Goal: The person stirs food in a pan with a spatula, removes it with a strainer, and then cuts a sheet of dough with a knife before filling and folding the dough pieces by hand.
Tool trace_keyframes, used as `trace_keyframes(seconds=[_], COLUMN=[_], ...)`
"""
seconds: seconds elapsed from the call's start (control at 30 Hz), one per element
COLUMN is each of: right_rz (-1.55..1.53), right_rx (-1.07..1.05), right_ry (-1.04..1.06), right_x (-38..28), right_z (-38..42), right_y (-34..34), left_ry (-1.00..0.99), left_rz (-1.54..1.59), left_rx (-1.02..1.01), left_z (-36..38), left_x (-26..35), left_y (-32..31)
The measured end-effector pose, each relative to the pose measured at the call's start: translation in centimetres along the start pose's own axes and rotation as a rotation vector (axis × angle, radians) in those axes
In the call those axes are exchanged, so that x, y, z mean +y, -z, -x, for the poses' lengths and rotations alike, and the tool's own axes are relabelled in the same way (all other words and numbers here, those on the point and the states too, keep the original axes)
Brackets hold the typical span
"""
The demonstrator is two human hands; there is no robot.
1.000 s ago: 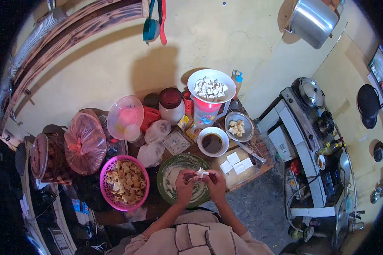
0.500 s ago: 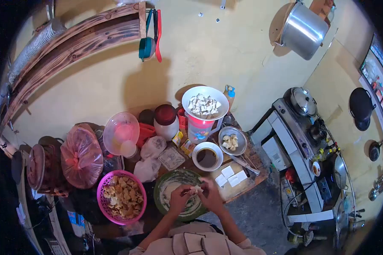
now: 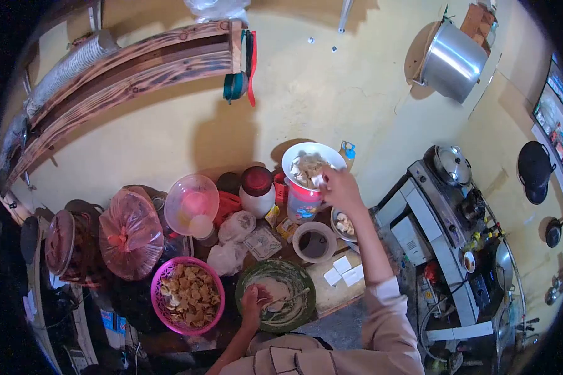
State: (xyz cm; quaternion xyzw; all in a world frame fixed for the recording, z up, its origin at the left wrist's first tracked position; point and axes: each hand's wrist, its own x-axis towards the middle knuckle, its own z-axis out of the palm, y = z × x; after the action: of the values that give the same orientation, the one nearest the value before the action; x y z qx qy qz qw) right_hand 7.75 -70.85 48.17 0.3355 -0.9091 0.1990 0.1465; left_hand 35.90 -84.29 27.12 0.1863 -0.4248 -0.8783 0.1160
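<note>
My left hand (image 3: 253,304) is over the left side of the green bowl (image 3: 306,312), palm turned up and fingers loosely apart, with nothing clear in it. Pale, sticky paste (image 3: 278,286) coats the inside of that bowl, and a spoon (image 3: 291,299) lies in the paste. My right hand (image 3: 341,187) reaches to the right rim of the white bowl (image 3: 286,164), its fingers pinched on a white piece that looks like tofu (image 3: 318,181). More such pieces fill the bowl, which sits on top of a pink-lidded container (image 3: 304,206).
A pink basket (image 3: 157,300) of browned pieces stands left. Behind the green bowl is a bowl of dark liquid (image 3: 313,243). White blocks (image 3: 342,265) lie on a board at right, near a metal bowl (image 3: 343,225) partly behind my forearm. A stove (image 3: 441,187) stands farther right.
My hands were together over the green bowl, handling a small pale piece. The right hand has moved up and away to the white bowl; the left stays low. The camera view has shifted.
</note>
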Motion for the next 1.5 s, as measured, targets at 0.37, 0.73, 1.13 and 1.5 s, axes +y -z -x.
trace_keyframes(seconds=[0.37, 0.73, 1.13, 1.5], right_rz=[-0.326, -0.064, 0.126, 0.151], right_rx=[0.289, -0.012, -0.344, -0.467], right_ry=[-0.236, -0.631, -0.097, -0.097], right_x=[0.7, 5.1, 8.9, 8.3], right_z=[5.0, 28.9, 25.3, 25.4], right_y=[-1.3, -16.4, -16.6, -14.1], left_ry=[-0.061, 0.043, 0.095, 0.057], left_rz=[-0.151, -0.232, -0.250, -0.467], left_rx=[0.128, 0.018, 0.017, -0.163], left_z=[2.3, 1.8, 2.6, 0.9], left_x=[0.2, -2.8, -3.4, -3.5], left_y=[2.3, 2.4, 1.3, -0.3])
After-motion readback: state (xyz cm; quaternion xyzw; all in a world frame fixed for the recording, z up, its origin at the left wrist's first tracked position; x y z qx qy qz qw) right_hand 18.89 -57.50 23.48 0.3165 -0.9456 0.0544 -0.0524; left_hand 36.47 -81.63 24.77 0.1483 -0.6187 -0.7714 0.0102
